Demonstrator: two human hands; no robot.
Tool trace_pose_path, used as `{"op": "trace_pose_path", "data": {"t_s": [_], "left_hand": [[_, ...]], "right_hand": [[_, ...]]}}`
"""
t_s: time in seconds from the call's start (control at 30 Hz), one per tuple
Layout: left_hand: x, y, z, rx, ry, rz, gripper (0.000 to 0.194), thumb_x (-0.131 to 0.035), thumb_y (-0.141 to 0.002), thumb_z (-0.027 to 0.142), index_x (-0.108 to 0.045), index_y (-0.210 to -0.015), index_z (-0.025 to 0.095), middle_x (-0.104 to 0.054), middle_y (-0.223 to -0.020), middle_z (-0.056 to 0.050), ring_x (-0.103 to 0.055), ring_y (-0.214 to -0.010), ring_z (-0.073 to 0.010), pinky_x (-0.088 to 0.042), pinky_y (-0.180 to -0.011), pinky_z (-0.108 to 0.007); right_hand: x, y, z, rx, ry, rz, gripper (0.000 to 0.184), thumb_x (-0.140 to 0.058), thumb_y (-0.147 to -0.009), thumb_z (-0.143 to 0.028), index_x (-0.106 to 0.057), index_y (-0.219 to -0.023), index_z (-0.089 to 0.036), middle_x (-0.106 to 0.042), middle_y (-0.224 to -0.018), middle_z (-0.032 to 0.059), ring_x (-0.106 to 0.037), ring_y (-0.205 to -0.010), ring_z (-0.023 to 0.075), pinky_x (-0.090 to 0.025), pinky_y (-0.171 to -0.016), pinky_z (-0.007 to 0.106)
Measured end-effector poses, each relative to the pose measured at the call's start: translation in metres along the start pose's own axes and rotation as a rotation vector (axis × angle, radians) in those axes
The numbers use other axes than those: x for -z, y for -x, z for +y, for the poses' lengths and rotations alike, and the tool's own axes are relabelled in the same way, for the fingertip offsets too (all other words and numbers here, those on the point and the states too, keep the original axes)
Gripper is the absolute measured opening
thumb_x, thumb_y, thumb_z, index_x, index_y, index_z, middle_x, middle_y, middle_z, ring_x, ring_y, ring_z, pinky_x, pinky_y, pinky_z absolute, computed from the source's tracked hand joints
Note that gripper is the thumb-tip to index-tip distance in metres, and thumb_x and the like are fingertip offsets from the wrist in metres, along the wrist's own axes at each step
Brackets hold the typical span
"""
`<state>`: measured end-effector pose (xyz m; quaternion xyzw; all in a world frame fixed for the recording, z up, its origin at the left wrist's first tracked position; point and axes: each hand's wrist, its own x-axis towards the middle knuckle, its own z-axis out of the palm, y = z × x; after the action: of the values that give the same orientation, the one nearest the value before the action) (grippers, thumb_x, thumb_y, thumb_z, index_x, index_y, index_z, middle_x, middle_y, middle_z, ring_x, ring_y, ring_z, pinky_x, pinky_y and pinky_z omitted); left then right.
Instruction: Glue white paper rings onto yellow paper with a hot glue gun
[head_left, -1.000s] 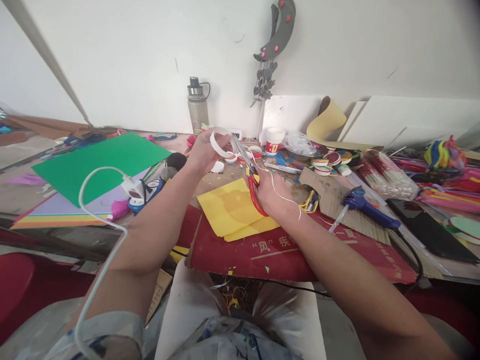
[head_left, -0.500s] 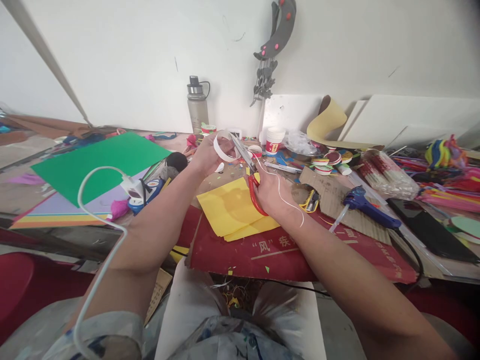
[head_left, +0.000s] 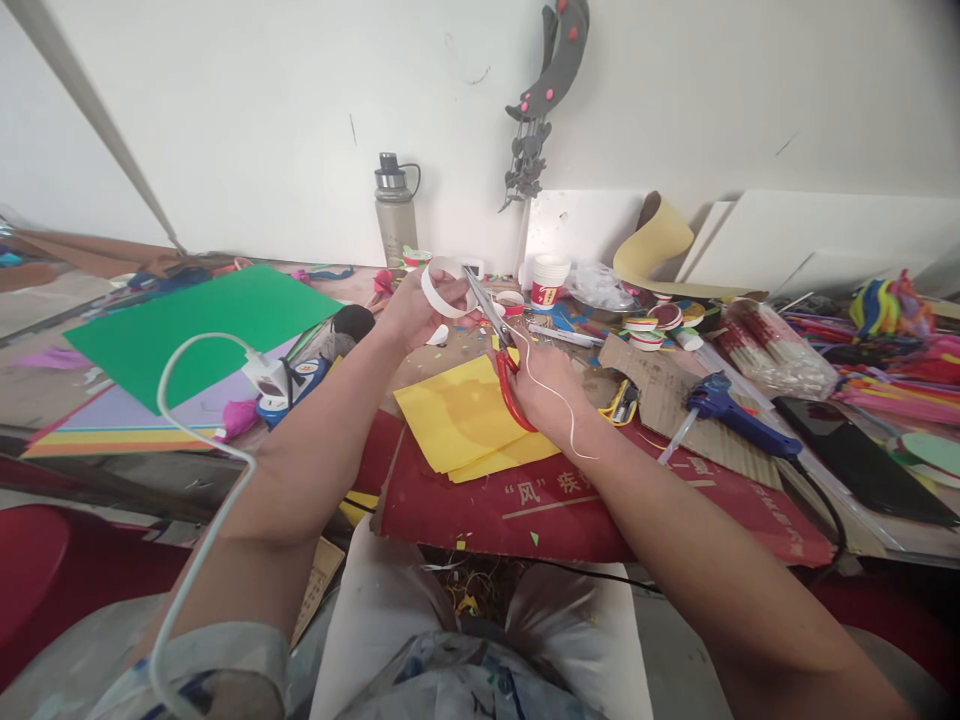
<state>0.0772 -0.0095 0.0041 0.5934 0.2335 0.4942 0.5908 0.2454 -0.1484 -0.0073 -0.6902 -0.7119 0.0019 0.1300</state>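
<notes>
My left hand (head_left: pixel 414 312) is closed on a white paper ring (head_left: pixel 442 305), held up above the table. Red-handled scissors (head_left: pixel 508 385) are in my right hand (head_left: pixel 551 385), their blades angled up and left to the ring's right edge. A thin white strip (head_left: pixel 553 385) trails from near the blades and curls over my right wrist. Beneath the scissors lie yellow paper sheets (head_left: pixel 442 415) on a red printed board (head_left: pixel 480 515). Whether the blades are cutting into the ring at this instant is hard to make out.
A green sheet (head_left: pixel 202 325) lies left, near a white cable (head_left: pixel 199 560). A grey bottle (head_left: pixel 396 225) and a paper cup (head_left: pixel 549 282) stand behind. On the right are a blue glue gun (head_left: pixel 739 415), a cutter knife (head_left: pixel 622 402) and a black phone (head_left: pixel 862 455).
The paper ring has shifted slightly left and turned a little in my left hand. The trailing white strip has swung lower and now hangs differently over my right wrist.
</notes>
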Motion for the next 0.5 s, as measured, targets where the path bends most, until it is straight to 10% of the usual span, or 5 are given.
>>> {"op": "trace_pose_path", "data": {"t_s": [0.5], "left_hand": [[-0.002,0.004,0.000,-0.082,-0.057,0.073,0.045,-0.099,-0.073,0.044,-0.064,-0.078,0.017,-0.067,-0.065,0.002,-0.068,-0.056,-0.0133,-0.058,-0.055,-0.024]], "right_hand": [[0.002,0.004,-0.003,-0.029,-0.021,0.038,0.055,-0.037,-0.115,-0.049,-0.055,-0.157,-0.018,-0.078,-0.128,0.0188,-0.076,-0.112,0.0369,-0.053,-0.089,0.041]]}}
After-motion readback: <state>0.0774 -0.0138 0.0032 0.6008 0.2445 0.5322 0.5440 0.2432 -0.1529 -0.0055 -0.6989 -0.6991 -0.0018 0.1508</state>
